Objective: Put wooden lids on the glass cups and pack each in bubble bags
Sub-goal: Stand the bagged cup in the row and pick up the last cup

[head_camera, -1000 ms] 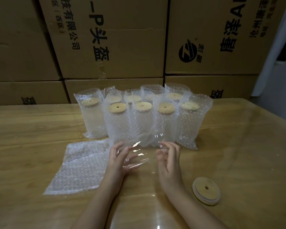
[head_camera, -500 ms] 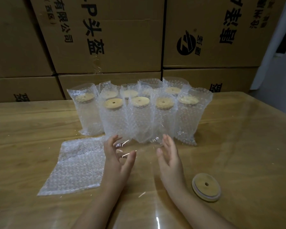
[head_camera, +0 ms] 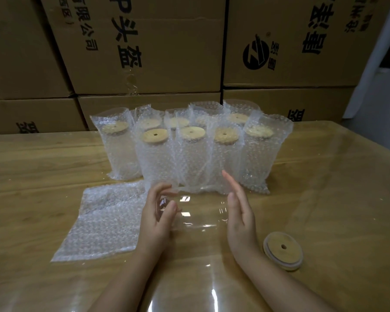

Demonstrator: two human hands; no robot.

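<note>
A clear glass cup [head_camera: 200, 213] lies on its side on the table between my hands, hard to see apart from its reflections. My left hand [head_camera: 158, 217] curls its thumb and fingers round the cup's left end. My right hand [head_camera: 240, 212] stands on edge with straight fingers at the cup's right end. A loose wooden lid [head_camera: 283, 251] with a centre hole lies flat to the right of my right wrist. An empty bubble bag [head_camera: 104, 221] lies flat to the left of my left hand.
Several lidded cups packed in bubble bags [head_camera: 189, 149] stand in two rows just behind my hands. Stacked cardboard boxes [head_camera: 144, 52] wall off the back of the wooden table [head_camera: 336, 199], which has a glossy clear cover.
My hands have spread further apart along the cup. The right hand's fingers have straightened, and the left hand's fingers have curled round the cup's end.
</note>
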